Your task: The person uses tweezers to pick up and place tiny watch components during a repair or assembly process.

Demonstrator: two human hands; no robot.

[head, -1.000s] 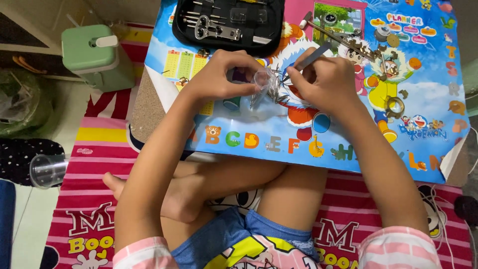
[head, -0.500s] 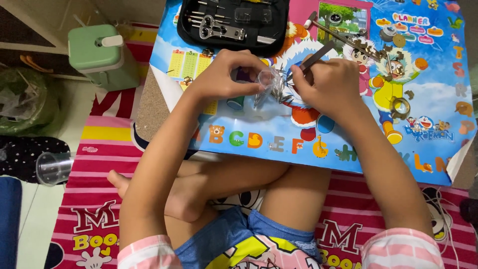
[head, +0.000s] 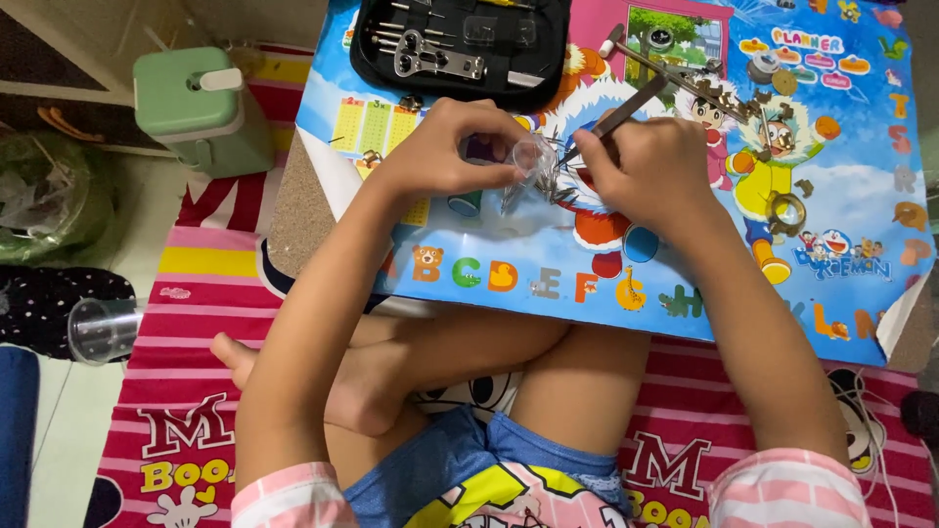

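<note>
1. Compared with a second ago, I see my hands almost where they were: both still meet over the middle of the table. The view has slid a little, so the green box sits nearer the top left and the clear cup has come further into sight at the left edge.
2. My left hand is curled, thumb and fingers pinched on a small clear bag. The bag hangs just above the printed tabletop, between the two hands.
3. My right hand is clenched on a thin grey tool, held like a pen. Its shaft slants up toward the far right; its tip points down-left at the bag. I think the tip touches the bag, but the glare on the plastic keeps me from being sure.
4. Far edge: an open black case with metal tools lies just beyond my left hand, close but apart from it.
5. Right of the tool, small metal parts are scattered over the tabletop, with a ring lying near my right wrist.
6. Near edge: the table ends over my crossed legs, with bare printed top between my hands and that edge.
7. Left edge: the table's corner stands near my left forearm; beyond it are a striped mat, the box and the cup, well apart from my hands.
</note>
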